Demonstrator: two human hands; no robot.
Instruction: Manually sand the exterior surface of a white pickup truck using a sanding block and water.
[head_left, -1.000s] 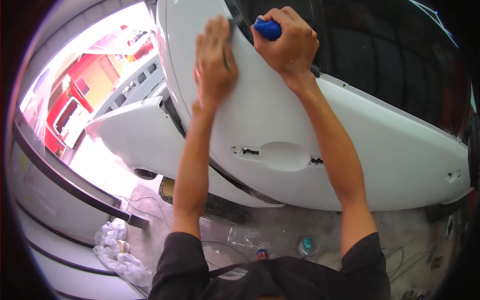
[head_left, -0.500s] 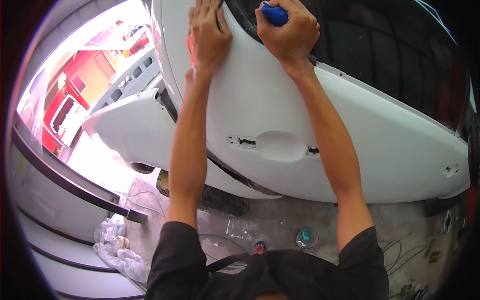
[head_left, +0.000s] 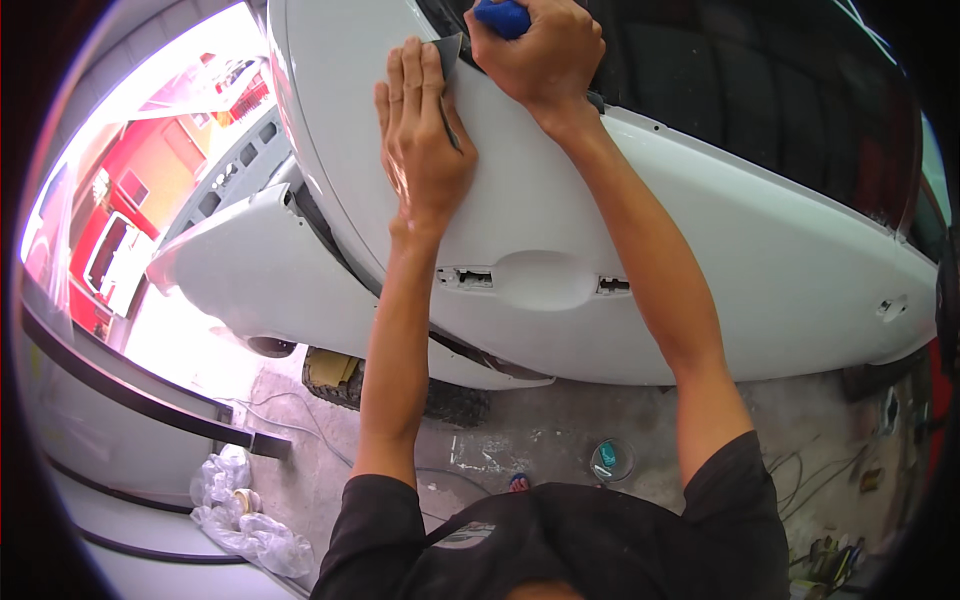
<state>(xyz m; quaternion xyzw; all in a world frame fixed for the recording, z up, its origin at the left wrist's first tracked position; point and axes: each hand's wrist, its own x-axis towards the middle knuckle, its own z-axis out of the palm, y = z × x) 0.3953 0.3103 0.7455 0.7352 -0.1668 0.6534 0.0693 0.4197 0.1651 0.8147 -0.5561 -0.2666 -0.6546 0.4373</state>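
My left hand [head_left: 425, 150] lies flat on the white car body panel [head_left: 520, 190], fingers stretched forward. A dark grey sheet of sandpaper [head_left: 449, 58] is pressed beneath it, its edge sticking out past the index finger and by the thumb. Farther right, my right hand [head_left: 550, 55] is closed around a blue sponge [head_left: 503, 17], beside the dark window glass [head_left: 720, 100]. Most of the sponge is hidden by the fingers. Below both hands, the door has a rounded handle recess [head_left: 545, 280] with open slots at either end.
A detached-looking white fender [head_left: 230, 245] juts out at the left above a tire [head_left: 455, 402]. On the concrete floor stand a round container [head_left: 612, 460] with a teal item in it, crumpled plastic [head_left: 250, 530] and cables [head_left: 320, 430]. A dark metal bar [head_left: 140, 385] runs along the left.
My left hand has slid back toward me along the panel, uncovering the sandpaper's corner. My right hand keeps the sponge near the window, and the whole view has shifted slightly.
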